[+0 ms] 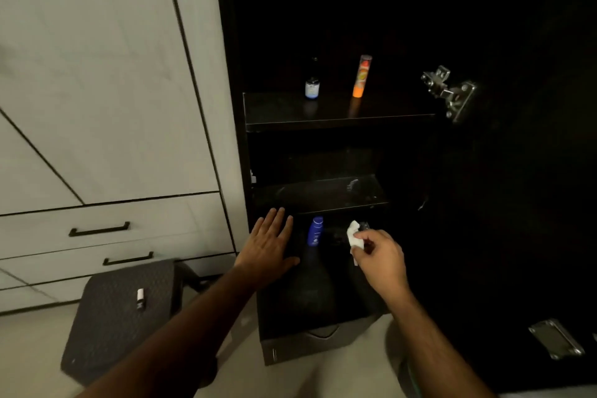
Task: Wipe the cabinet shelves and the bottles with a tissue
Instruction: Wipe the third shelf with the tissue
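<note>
Tissue, white and crumpled, pinched in the curled fingers of the right hand, held just in front of the cabinet's lowest compartment near its right side. Left hand spread flat, fingers straight and released, grasping nothing, hovering at the left front edge of that same compartment, just under the middle shelf; contact with the cabinet frame impossible to tell.

Blue bottle upright in the bottom compartment, long axis vertical, standing between the two hands: just right of the left fingertips, left of the tissue and a little deeper in. Closer to the left hand, so probably steadied or lifted by it while the tissue comes across from the right. Something dark beside the tissue, too dim to name.

Top shelf: small dark bottle toward the middle, orange tube to its right, both upright and well apart from either hand. Middle shelf bare apart from faint smears.
</note>
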Demonstrator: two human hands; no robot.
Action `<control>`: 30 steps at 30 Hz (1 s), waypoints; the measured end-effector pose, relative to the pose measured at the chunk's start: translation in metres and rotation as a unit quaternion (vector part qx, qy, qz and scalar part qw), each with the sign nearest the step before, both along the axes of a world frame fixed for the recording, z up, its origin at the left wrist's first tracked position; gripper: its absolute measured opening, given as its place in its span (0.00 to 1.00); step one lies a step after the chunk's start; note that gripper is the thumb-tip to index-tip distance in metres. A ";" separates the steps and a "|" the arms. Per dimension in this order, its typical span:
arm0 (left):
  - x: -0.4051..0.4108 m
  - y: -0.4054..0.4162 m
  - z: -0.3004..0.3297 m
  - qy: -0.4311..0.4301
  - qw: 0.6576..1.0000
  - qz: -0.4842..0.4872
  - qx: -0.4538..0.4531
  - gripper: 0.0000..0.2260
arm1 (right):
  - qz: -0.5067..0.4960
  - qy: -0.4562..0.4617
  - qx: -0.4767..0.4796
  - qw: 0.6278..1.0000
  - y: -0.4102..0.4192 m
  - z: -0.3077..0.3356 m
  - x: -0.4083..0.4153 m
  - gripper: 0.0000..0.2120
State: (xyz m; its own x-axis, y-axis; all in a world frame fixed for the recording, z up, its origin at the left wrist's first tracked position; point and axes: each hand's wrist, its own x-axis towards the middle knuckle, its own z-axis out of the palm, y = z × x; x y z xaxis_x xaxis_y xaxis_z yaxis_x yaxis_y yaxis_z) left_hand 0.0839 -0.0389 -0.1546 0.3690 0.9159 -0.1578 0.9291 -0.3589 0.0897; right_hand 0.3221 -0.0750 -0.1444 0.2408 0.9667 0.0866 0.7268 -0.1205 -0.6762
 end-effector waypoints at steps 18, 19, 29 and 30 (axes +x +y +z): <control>0.029 0.050 -0.012 -0.024 0.998 -0.052 -0.004 0.44 | -0.031 -0.122 -0.029 0.992 0.062 0.001 0.005 0.12; 0.033 0.053 -0.013 -0.026 0.998 -0.051 0.003 0.44 | -0.029 -0.125 -0.028 0.991 0.070 0.000 0.008 0.12; 0.059 0.071 -0.019 -0.054 0.998 -0.017 0.009 0.43 | 0.008 -0.248 -0.054 0.967 0.151 0.001 0.037 0.11; 0.060 0.071 -0.020 -0.052 0.999 -0.012 0.011 0.43 | 0.022 -0.256 -0.074 0.964 0.156 0.001 0.038 0.12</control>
State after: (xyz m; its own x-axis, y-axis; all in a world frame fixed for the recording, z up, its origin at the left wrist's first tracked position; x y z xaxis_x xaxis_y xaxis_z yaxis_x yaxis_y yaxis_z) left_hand 0.1442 0.0323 -0.1744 0.4041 0.9094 -0.0981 0.9063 -0.3835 0.1778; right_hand 0.3601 0.0806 -0.1437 0.1611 0.9860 0.0437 0.9671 -0.1489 -0.2060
